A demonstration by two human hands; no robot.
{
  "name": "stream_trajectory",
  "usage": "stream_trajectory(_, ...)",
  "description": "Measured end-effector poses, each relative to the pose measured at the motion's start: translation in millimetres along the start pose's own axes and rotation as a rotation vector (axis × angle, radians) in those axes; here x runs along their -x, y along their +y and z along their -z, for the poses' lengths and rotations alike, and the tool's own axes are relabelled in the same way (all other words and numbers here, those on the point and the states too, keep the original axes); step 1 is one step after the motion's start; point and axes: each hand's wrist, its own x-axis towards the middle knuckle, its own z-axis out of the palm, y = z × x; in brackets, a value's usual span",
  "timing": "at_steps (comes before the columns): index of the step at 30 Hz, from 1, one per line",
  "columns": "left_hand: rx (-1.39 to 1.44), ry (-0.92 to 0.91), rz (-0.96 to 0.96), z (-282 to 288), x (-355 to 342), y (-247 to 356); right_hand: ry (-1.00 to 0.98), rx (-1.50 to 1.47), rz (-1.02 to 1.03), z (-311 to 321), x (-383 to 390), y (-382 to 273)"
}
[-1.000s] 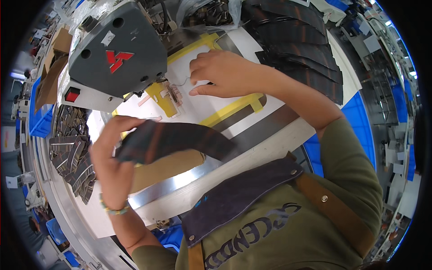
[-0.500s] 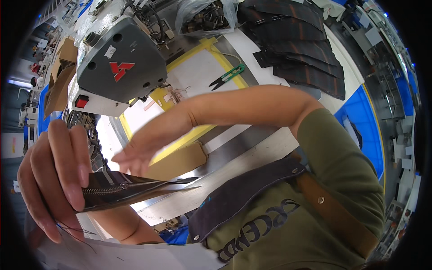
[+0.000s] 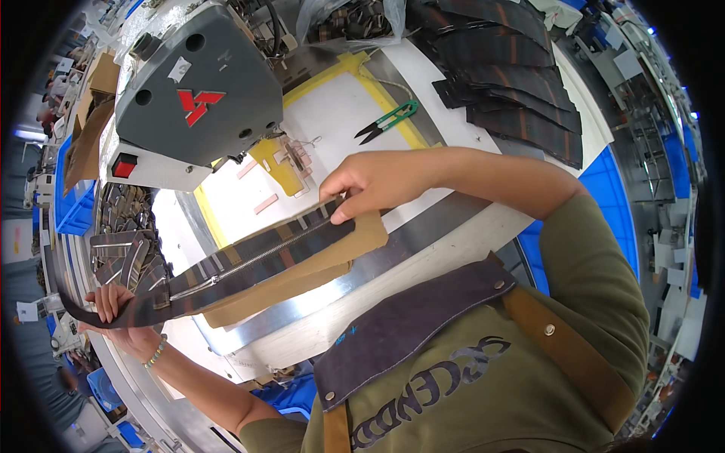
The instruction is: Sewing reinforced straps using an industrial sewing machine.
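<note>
A long dark plaid fabric strip (image 3: 253, 257) with a metal zipper stretches diagonally between my hands. My left hand (image 3: 130, 338) grips its left end, fingers curled over it, at the lower left. My right hand (image 3: 374, 181) pinches its right end between thumb and fingers. Brown cardboard pieces (image 3: 362, 238) lie under the strip. Behind them is a white work plate (image 3: 310, 102) edged in yellow tape, with a yellow fixture (image 3: 276, 170) below the grey machine head (image 3: 196, 90). Green-handled snips (image 3: 389, 121) lie on the plate above my right hand.
Dark plaid panels (image 3: 513, 90) lie overlapped at the right. A plastic bag of small pieces (image 3: 351, 23) is at the back. Plaid parts (image 3: 124, 253) pile at the left beside a blue bin (image 3: 72, 211) and cardboard box (image 3: 98, 90). Another blue bin (image 3: 604, 226) is at the right.
The fabric is now stretched lengthwise with its zipper showing. My right hand moved from the plate down onto the strip's right end, uncovering the snips. My left hand shifted leftward and down.
</note>
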Motion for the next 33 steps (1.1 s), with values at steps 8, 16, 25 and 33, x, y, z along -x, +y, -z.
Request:
stream_trajectory(8,-1.009,-0.409,0.083,-23.0,-20.7,-52.2,0.245,0.236,0.257,-38.0,-81.7,-3.4)
stream_trajectory(16,-1.902,-0.729,0.332,-27.4,22.0,-207.7,0.368,0.040,0.232,-45.9,-103.2,8.3)
stream_trajectory(25,-1.721,-0.692,0.308,-9.9,14.1,-218.6,0.400,0.425,0.263,-2.3,-51.0,2.6)
stream_trajectory(33,-1.662,-0.468,0.274,5.1,-9.6,-224.6,0.516,1.341,0.399,48.4,-22.4,73.4)
